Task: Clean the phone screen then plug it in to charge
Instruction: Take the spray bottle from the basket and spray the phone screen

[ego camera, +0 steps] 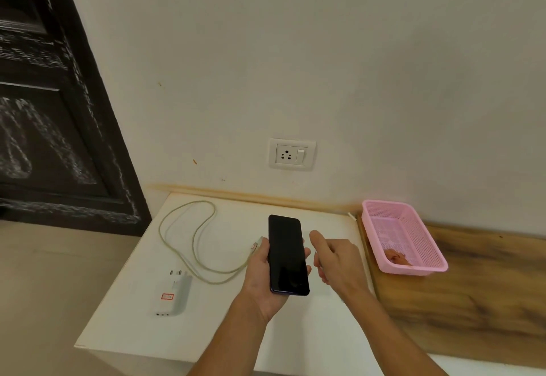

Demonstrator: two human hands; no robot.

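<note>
Left hand (260, 272) palm-up, gripping phone (288, 254), screen up; right hand (339, 260) just beside, loosely open, forefinger extended.

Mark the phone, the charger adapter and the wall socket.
phone (288, 254), head view, middle of its dark screen.
charger adapter (172, 295), head view, middle of its white body.
wall socket (286, 154), head view, at the pin holes.

No writing can be read anywhere; the red-edged sticker (167, 296) on the white charger (178, 285), lower left, is too blurred.
</note>
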